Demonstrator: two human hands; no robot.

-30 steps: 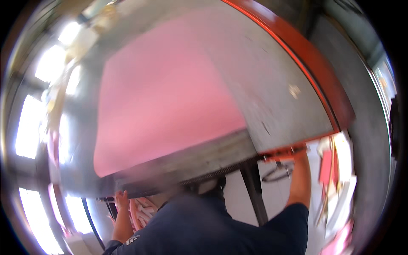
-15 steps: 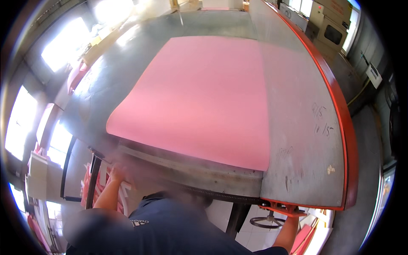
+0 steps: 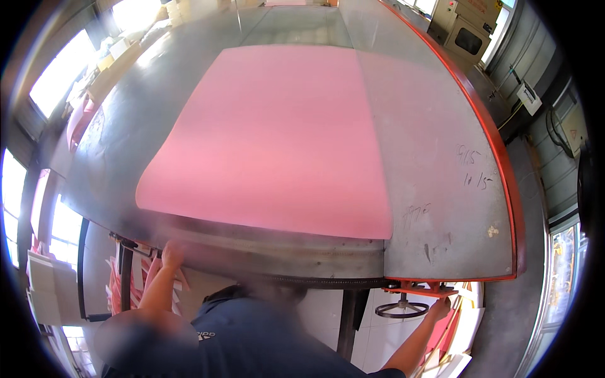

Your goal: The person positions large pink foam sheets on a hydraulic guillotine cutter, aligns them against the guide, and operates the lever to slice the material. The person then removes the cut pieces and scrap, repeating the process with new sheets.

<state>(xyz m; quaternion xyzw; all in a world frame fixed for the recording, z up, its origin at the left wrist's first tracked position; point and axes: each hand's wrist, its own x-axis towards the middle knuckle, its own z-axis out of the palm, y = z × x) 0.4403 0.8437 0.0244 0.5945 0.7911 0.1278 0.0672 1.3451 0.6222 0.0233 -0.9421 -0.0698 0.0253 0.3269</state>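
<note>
Bright daylight is received from the windows point(image 3: 60, 74) at the left, which are overexposed to white. Glare is thrown on the far left part of the tabletop point(image 3: 126, 126). The left hand point(image 3: 172, 255) is softened by a blurred haze. Straight edges are bent, and the corners are blackened.

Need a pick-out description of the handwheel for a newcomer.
Start at the big grey table with a red rim down its right side. At its near right corner, below the red bracket and left of the person's right hand, is the dark handwheel. It is a round, spoked ring, unlike the straight black leg to its left.
</note>
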